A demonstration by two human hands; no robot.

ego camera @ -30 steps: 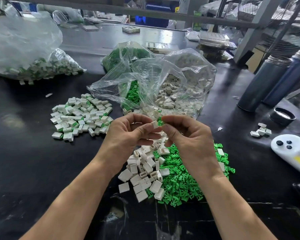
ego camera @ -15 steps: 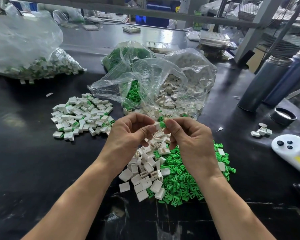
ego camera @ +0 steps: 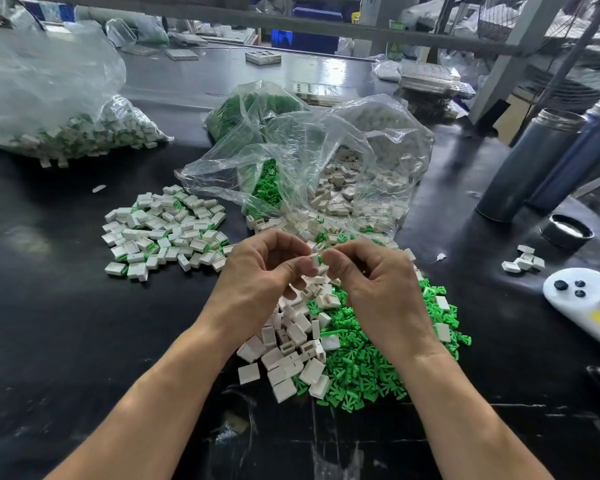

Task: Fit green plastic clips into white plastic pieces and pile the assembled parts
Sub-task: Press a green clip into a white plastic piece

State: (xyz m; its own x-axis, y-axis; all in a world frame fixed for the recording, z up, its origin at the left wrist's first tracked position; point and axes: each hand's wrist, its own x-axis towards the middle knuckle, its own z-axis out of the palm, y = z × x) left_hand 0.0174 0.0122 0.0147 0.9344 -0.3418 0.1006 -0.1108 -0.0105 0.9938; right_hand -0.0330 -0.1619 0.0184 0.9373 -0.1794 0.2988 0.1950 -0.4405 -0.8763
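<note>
— Head view: what is held between the hands?

— A small, boxy white plastic piece (ego camera: pixel 314 260) is pinched by the left hand (ego camera: pixel 260 282), thumb and fingers curled round it. A green plastic clip (ego camera: pixel 320 258) is pinched against it by the right hand (ego camera: pixel 378 289); only a sliver of green is seen at the piece's right edge.

— And what lies around the hands?

— Under both hands a heap of loose white pieces (ego camera: pixel 288 344), smooth and square-cornered with slotted openings, is spread on the glossy black table (ego camera: pixel 49 341). Beneath the right hand a mound of bright green clips (ego camera: pixel 357 368), thin and pronged, is piled. Beyond the left hand, to its left, the pile of assembled parts (ego camera: pixel 163 230) is laid out, white blocks with green edges. Past the fingertips a crinkled clear plastic bag (ego camera: pixel 309 161) of green and white stock is slumped open.

— What differs from half a second ago?

— Much more green was shown then between the fingertips; the clip is now seen pushed almost fully into the piece, and the hands are drawn closer together
</note>
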